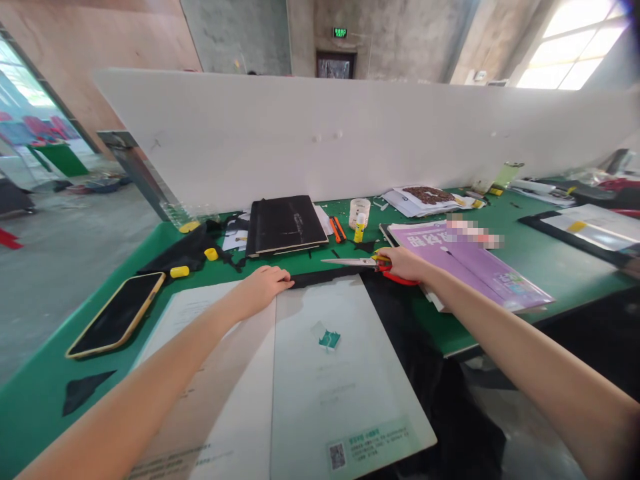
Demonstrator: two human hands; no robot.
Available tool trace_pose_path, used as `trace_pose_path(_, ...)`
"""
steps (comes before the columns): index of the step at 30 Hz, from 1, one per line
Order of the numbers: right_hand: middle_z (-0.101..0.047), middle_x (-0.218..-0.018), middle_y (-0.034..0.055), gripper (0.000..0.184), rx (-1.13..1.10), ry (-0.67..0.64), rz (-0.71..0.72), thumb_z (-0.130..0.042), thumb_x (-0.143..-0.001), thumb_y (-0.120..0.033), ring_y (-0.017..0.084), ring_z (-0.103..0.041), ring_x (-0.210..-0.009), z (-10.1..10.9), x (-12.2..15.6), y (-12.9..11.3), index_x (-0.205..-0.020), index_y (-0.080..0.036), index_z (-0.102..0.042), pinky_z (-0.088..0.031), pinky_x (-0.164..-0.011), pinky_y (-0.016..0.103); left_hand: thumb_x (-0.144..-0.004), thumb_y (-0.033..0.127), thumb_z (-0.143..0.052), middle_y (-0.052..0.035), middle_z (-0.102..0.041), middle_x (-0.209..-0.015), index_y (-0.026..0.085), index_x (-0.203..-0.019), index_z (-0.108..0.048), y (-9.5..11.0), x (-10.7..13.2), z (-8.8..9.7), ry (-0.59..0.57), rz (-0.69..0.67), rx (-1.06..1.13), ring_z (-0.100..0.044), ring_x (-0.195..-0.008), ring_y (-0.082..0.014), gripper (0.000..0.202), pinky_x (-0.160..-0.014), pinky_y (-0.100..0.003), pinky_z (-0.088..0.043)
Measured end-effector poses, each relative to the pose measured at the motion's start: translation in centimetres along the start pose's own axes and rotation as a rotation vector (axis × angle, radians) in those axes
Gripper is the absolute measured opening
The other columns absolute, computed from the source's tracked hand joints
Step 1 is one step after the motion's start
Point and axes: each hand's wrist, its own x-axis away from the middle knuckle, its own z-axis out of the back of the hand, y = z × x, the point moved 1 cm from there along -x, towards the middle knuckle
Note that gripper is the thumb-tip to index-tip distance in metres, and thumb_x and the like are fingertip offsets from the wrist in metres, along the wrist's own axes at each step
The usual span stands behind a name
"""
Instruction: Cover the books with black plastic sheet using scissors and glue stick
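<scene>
My left hand (263, 285) rests with curled fingers on the top edge of an open white book (320, 373), touching a strip of black fabric (325, 275) that runs along that edge. My right hand (404, 264) grips the red handles of a pair of scissors (367, 264). Their blades point left, just above the black strip. More black fabric (410, 347) hangs over the table's front edge to the right of the book.
A phone (117, 313) in a yellow case lies at the left on the green table (530, 253). A black notebook (285, 225), glue stick (359, 227), tape roll (359, 208) and purple book (470, 267) sit behind. A white partition (350, 133) backs the table.
</scene>
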Motion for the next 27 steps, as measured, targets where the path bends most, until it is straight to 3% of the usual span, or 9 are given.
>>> trace_pose_path(3,-0.068,-0.093,0.0049,0.025,-0.010,-0.031,0.027,-0.055,-0.070,-0.018,0.018,-0.059,-0.077,0.6,0.2,-0.4,-0.094,-0.020,-0.060,-0.036,-0.062,0.021,-0.088,0.000,-0.032,-0.0083,-0.058,-0.111,0.017,-0.124,-0.054,0.5,-0.3,0.1,-0.038,0.020,-0.050,-0.052,-0.100,-0.0183,0.045,-0.085,-0.030,-0.041)
trace_pose_path(6,-0.067,-0.083,0.0047,0.016,0.004,-0.053,0.044,-0.055,-0.070,-0.019,0.017,-0.058,-0.071,1.4,0.4,-1.3,-0.085,-0.019,-0.060,-0.034,-0.057,0.022,-0.079,-0.007,-0.032,-0.0084,-0.058,-0.105,0.015,-0.137,-0.039,1.3,-1.3,0.5,-0.111,0.057,-0.123,-0.053,-0.096,-0.0187,0.063,-0.077,-0.027,-0.044)
trace_pose_path(11,-0.068,-0.083,0.0053,0.014,-0.076,-0.058,0.025,-0.059,-0.069,-0.018,0.018,-0.060,-0.074,2.4,0.7,-2.1,-0.082,-0.019,-0.064,-0.037,-0.061,0.023,-0.078,-0.006,-0.032,-0.0074,-0.059,-0.105,0.024,-0.144,-0.027,2.9,-3.7,0.5,-0.195,0.117,-0.081,-0.055,-0.093,-0.0189,0.073,-0.071,-0.026,-0.043)
trace_pose_path(13,-0.069,-0.084,0.0055,0.015,-0.133,-0.061,0.004,-0.061,-0.068,-0.018,0.020,-0.061,-0.076,2.6,0.7,-2.1,-0.082,-0.019,-0.066,-0.039,-0.063,0.023,-0.084,0.000,-0.031,-0.0084,-0.059,-0.112,0.027,-0.145,-0.026,3.5,-4.8,0.2,-0.207,0.160,-0.003,-0.057,-0.095,-0.0193,0.066,-0.070,-0.026,-0.043)
trace_pose_path(16,-0.070,-0.087,0.0053,0.016,-0.205,-0.083,-0.002,-0.060,-0.068,-0.016,0.020,-0.062,-0.079,2.6,0.8,-2.0,-0.082,-0.019,-0.066,-0.041,-0.066,0.023,-0.096,0.023,-0.029,-0.0113,-0.061,-0.113,0.022,-0.146,-0.024,4.1,-6.5,-0.1,-0.224,0.257,0.098,-0.062,-0.091,-0.0221,0.051,-0.067,-0.029,-0.044)
trace_pose_path(19,-0.070,-0.091,0.0046,0.019,-0.243,-0.093,0.008,-0.056,-0.070,-0.014,0.019,-0.062,-0.081,2.4,0.9,-1.8,-0.084,-0.019,-0.066,-0.041,-0.067,0.023,-0.097,0.039,-0.028,-0.0108,-0.064,-0.109,0.021,-0.143,-0.033,4.6,-7.5,-0.3,-0.218,0.294,0.106,-0.065,-0.084,-0.0228,0.049,-0.064,-0.028,-0.043)
trace_pose_path(22,-0.069,-0.087,0.0054,0.016,-0.218,0.053,-0.073,-0.058,-0.070,-0.018,0.019,-0.060,-0.077,2.2,0.8,-1.6,-0.085,-0.018,-0.064,-0.039,-0.063,0.024,-0.097,0.043,-0.027,-0.0092,-0.065,-0.105,0.024,-0.138,-0.041,5.1,-7.7,-0.4,-0.175,0.298,0.066,-0.066,-0.082,-0.0223,0.047,-0.062,-0.027,-0.042)
trace_pose_path(25,-0.066,-0.082,0.0066,0.015,-0.200,0.220,-0.184,-0.060,-0.070,-0.021,0.019,-0.057,-0.071,1.9,0.5,-1.6,-0.084,-0.017,-0.061,-0.036,-0.059,0.025,-0.097,0.043,-0.027,-0.0099,-0.064,-0.100,0.024,-0.140,-0.040,5.6,-7.4,-0.6,-0.163,0.316,0.017,-0.066,-0.079,-0.0233,0.048,-0.059,-0.028,-0.042)
trace_pose_path(27,-0.064,-0.077,0.0060,0.016,-0.208,0.259,-0.211,-0.063,-0.071,-0.027,0.017,-0.055,-0.067,1.6,0.4,-2.1,-0.083,-0.017,-0.059,-0.035,-0.056,0.025,-0.098,0.042,-0.026,-0.0112,-0.063,-0.099,0.023,-0.142,-0.037,5.9,-7.3,-0.7,-0.169,0.308,-0.014,-0.065,-0.077,-0.0234,0.049,-0.057,-0.029,-0.042)
